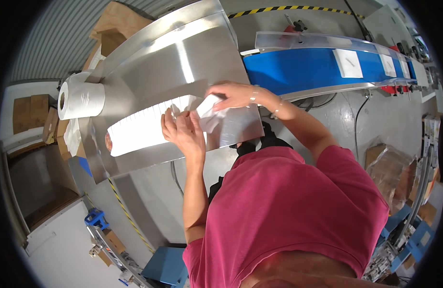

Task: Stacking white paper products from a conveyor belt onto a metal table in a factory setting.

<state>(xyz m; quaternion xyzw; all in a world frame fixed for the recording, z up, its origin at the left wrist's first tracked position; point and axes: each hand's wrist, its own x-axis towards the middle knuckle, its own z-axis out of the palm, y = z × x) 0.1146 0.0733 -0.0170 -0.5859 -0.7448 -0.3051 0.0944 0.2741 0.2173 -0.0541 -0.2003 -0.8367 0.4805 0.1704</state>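
A long row of flat white packets (139,126) stands on edge on a shiny steel table (183,62). My left hand (182,129) presses against the right end of that row, fingers curled on the last packets. Just to the right, my right hand (233,94) grips a white packet (208,111) with a crumpled white wrapper hanging below it, held close to the row's end. A blue conveyor belt (298,69) runs to the right of the table and carries more white packets (347,63).
A big white paper roll (82,99) rests at the table's left end. Cardboard boxes (113,26) lie behind the table. Yellow-black tape marks the grey floor (123,211). Blue crates (166,265) and a bagged brown bundle (392,175) stand near my body.
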